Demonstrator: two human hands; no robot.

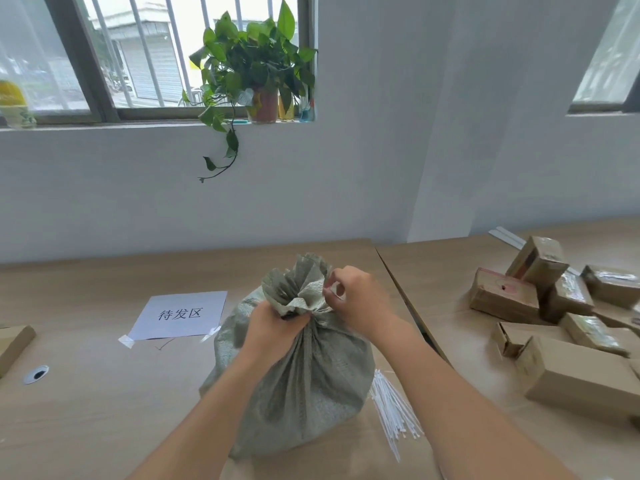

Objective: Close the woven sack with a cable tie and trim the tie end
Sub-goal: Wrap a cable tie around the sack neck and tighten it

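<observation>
A full grey-green woven sack (311, 382) stands upright on the wooden table (86, 393) in front of me. Its mouth is gathered into a ruffled bunch at the top. My left hand (273, 329) is clenched around the sack's neck just under the bunch. My right hand (356, 299) pinches the gathered fabric at the right side of the neck with thumb and fingertips; a tie there cannot be made out. A bundle of white cable ties (393, 412) lies on the table against the sack's right side.
A taped white paper sign (180, 315) lies left of the sack. Several cardboard boxes (554, 306) are piled on the right table. A cable hole (36, 374) sits at the left, a box corner (14, 341) at the far left edge. A potted plant (256, 71) stands on the windowsill.
</observation>
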